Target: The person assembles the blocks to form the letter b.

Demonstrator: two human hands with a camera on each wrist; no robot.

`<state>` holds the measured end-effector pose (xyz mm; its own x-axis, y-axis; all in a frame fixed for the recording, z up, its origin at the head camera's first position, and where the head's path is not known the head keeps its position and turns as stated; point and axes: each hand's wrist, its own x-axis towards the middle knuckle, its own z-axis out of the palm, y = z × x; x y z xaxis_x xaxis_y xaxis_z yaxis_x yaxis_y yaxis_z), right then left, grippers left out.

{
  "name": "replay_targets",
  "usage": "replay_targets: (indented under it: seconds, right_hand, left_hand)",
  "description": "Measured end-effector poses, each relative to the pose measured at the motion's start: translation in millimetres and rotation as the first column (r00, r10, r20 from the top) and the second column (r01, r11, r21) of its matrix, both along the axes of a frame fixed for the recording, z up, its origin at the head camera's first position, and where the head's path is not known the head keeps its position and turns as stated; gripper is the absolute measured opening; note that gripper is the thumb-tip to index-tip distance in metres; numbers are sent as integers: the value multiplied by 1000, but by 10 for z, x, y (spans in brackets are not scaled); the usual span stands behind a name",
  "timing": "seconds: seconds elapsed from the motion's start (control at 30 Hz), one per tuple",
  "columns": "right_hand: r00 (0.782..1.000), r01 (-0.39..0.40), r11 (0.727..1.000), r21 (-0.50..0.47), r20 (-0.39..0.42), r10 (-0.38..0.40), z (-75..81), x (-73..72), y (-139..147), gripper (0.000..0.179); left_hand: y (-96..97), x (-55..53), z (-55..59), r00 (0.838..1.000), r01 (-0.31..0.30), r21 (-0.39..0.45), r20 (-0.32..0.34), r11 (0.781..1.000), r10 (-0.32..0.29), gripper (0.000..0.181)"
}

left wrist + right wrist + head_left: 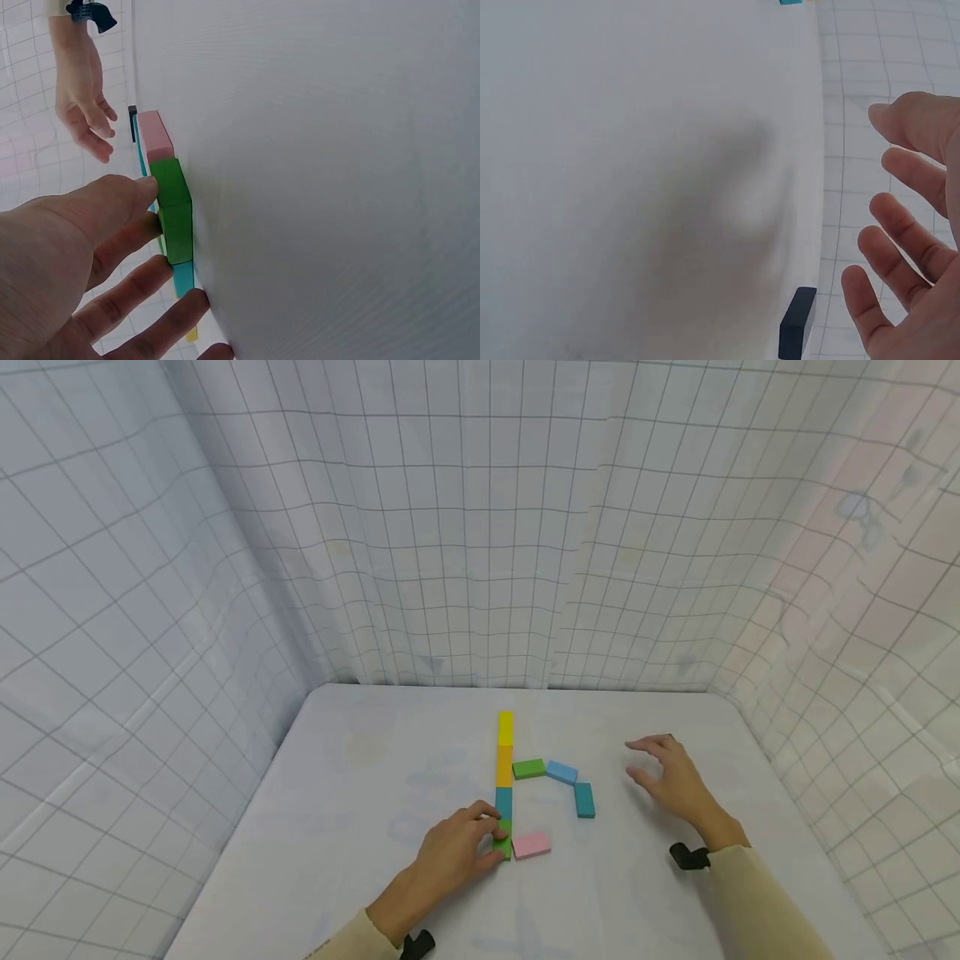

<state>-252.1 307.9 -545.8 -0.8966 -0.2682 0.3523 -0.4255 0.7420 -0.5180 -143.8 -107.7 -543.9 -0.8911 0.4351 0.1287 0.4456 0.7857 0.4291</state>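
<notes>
In the head view my left hand (457, 850) is at the near end of a straight column of blocks. Its thumb and a curled finger pinch the near green block (177, 232); the other fingers spread beside the column. Beyond it in line lie a teal block (503, 802), an orange block (504, 766) and a yellow block (506, 727). A pink block (531, 845) lies just right of the green one. My right hand (675, 781) hovers over the table's right side, fingers loosely bent and holding nothing.
Right of the column, another green block (528, 768), a light blue block (562, 772) and a second teal block (584, 800) form a bent line. A dark block-like thing (797, 322) shows low in the right wrist view. Grid-patterned cloth (480, 527) surrounds the white table (360, 793).
</notes>
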Motion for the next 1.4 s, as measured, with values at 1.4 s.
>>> replay_targets:
  seconds: [1.4]
  right_hand:
    - [915,333,942,45,227,-335,-252,-266,545,63]
  left_hand:
    - [-10,-18,-42,1000,5,0,-9,1000,-5,17]
